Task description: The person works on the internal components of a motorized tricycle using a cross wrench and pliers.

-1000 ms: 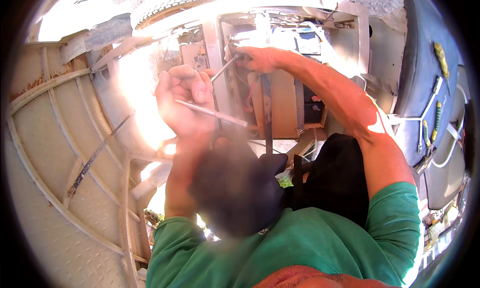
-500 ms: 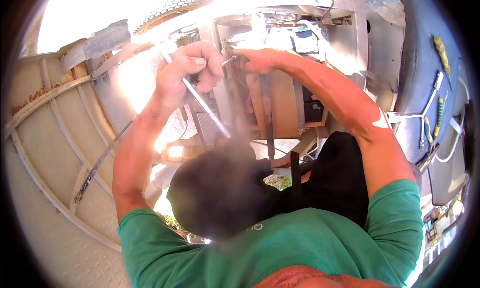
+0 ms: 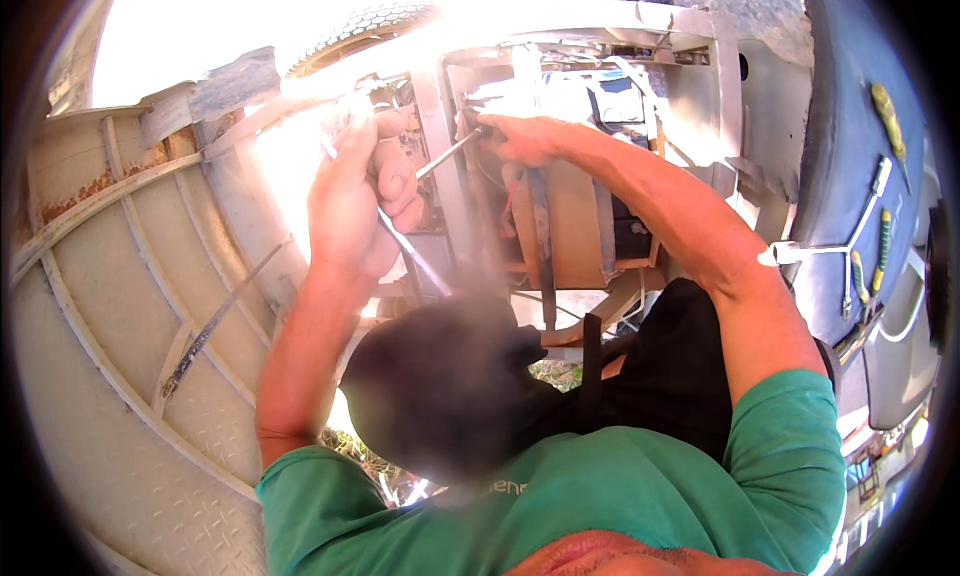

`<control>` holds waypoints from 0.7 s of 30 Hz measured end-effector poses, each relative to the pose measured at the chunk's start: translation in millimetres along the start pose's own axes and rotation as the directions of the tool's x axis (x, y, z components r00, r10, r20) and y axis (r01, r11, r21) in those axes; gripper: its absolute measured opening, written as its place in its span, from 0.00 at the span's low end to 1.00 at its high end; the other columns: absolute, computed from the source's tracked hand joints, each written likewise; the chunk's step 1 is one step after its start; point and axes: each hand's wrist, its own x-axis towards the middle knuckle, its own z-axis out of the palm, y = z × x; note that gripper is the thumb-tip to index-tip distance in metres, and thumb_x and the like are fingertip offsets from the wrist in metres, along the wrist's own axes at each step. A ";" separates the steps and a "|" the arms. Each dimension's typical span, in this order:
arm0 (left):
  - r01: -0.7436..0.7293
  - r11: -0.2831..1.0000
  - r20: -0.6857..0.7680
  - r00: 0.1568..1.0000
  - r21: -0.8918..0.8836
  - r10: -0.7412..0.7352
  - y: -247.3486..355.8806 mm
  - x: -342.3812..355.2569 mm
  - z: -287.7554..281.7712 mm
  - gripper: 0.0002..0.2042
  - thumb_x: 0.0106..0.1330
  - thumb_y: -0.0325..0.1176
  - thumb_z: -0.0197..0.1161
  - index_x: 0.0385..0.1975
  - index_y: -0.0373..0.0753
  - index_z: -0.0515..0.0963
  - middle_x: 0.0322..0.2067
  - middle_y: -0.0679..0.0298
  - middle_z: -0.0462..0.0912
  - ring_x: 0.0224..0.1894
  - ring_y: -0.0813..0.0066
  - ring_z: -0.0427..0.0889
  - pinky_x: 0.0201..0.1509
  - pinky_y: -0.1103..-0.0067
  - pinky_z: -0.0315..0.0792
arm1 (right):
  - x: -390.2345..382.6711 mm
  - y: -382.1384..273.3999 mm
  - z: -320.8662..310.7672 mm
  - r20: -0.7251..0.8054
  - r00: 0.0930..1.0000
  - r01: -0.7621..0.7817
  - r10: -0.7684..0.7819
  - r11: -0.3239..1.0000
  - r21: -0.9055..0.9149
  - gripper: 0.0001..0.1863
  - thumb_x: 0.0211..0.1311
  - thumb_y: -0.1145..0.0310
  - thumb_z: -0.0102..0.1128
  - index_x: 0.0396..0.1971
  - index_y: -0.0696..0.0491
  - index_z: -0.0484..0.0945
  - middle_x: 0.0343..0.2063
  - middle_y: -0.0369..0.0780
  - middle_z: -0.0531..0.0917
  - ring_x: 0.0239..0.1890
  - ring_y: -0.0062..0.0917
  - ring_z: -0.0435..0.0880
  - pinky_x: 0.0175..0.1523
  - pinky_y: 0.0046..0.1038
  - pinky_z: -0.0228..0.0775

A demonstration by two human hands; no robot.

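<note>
1. Since half a second ago, my left hand (image 3: 365,201) has stayed raised, fist closed round a thin rod (image 3: 412,256)
2. My right hand (image 3: 520,138) pinches a second rod (image 3: 447,154) against the frame (image 3: 440,126)
3. I should keep both rods steady and work slowly in the glare

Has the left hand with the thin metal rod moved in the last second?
Yes. The left hand, gripping the thin metal rod, has risen up the picture toward the grey upright post of the frame.
</note>
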 end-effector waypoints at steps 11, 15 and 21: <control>0.003 0.956 -0.013 1.000 0.293 0.001 11.9 14.7 -5.3 0.14 0.78 0.42 0.50 0.36 0.38 0.74 0.11 0.75 0.58 0.11 0.86 0.55 0.10 0.85 0.54 | -13.0 -17.9 -18.3 0.129 0.987 -0.095 0.101 0.994 -0.050 0.34 0.68 0.61 0.49 0.73 0.51 0.54 0.58 0.50 0.77 0.58 0.43 0.78 0.61 0.38 0.69; 0.009 0.922 0.116 0.991 0.388 -0.059 20.0 18.7 -13.6 0.15 0.75 0.44 0.55 0.38 0.36 0.74 0.14 0.73 0.62 0.13 0.84 0.60 0.14 0.83 0.59 | -13.5 -16.4 -21.1 0.146 0.986 -0.085 0.084 0.996 -0.002 0.37 0.62 0.66 0.49 0.73 0.50 0.54 0.55 0.48 0.80 0.56 0.42 0.79 0.60 0.37 0.70; -0.028 0.873 0.221 0.971 0.488 -0.093 25.1 22.5 -19.2 0.15 0.74 0.45 0.56 0.35 0.37 0.74 0.13 0.71 0.64 0.11 0.82 0.60 0.14 0.82 0.59 | -3.1 -5.5 -6.6 0.018 0.998 -0.062 0.062 0.998 -0.032 0.36 0.63 0.63 0.55 0.72 0.50 0.59 0.42 0.50 0.85 0.44 0.43 0.84 0.49 0.39 0.74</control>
